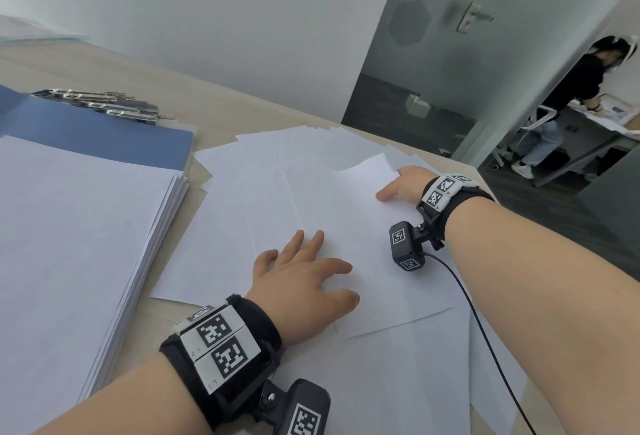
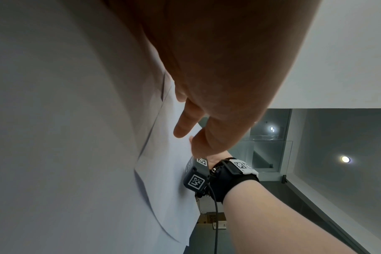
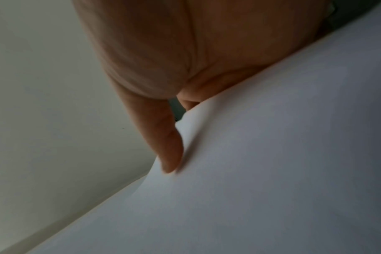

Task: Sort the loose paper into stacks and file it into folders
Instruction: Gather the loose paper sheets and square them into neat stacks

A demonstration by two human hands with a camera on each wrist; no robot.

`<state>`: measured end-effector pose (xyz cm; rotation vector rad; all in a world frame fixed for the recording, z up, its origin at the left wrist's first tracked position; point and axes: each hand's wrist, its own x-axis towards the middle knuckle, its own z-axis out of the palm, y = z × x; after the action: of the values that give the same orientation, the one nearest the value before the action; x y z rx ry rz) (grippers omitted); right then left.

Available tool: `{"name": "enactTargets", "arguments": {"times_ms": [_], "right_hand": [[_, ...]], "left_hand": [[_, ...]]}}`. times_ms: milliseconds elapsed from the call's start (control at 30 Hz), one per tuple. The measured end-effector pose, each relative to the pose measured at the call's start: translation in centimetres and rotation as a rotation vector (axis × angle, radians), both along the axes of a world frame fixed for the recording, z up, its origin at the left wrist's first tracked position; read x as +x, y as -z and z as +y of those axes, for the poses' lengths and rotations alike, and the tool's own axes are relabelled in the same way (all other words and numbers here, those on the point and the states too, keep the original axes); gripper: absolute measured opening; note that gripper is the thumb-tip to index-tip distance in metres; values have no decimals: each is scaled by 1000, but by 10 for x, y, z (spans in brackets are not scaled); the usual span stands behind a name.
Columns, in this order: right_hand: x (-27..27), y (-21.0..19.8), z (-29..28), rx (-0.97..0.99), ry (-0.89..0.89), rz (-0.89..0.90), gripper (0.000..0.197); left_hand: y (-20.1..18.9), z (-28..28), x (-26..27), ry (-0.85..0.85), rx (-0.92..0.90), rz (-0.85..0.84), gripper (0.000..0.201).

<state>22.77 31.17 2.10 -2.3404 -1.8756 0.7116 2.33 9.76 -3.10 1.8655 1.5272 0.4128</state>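
Several loose white sheets (image 1: 263,199) lie fanned out across the middle of the wooden table (image 1: 242,105). My left hand (image 1: 308,271) lies flat on them with fingers spread, pressing down. My right hand (image 1: 401,185) pinches the far right corner of the top sheet (image 1: 367,171), which curls up off the pile. In the right wrist view the thumb (image 3: 165,141) dents that sheet (image 3: 272,154); the fingers below it are hidden. A thick, squared stack of paper (image 1: 69,244) sits at the left. A blue folder (image 1: 104,129) lies behind it.
Several metal binder clips (image 1: 104,105) lie beyond the folder. The table's right edge runs close to my right hand, with a glass door (image 1: 433,70) behind it. Another person (image 1: 568,102) stands at a desk in the far room.
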Motion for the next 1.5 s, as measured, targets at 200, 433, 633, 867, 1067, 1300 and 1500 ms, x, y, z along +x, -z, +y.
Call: {"name": "enactTargets", "arguments": {"times_ms": [200, 433, 633, 867, 1067, 1300, 1500], "right_hand": [[10, 2, -5, -49, 80, 141, 70], [69, 16, -23, -243, 200, 274, 95], [59, -10, -98, -260, 168, 425, 30], [108, -30, -160, 7, 279, 537, 23], [147, -16, -218, 228, 560, 945, 33], [142, 10, -256, 356, 771, 1204, 21], [130, 24, -267, 323, 825, 1293, 29]], "left_hand": [[3, 1, 0, 4, -1, -5, 45], [4, 2, -1, -41, 18, -109, 38], [-1, 0, -5, -100, 35, -281, 28], [-18, -15, -11, -265, 142, -526, 15], [-21, -39, -19, -335, 61, -493, 30], [-24, -59, -18, -383, -62, -480, 69], [-24, -56, -14, -440, -202, -576, 74]]}}
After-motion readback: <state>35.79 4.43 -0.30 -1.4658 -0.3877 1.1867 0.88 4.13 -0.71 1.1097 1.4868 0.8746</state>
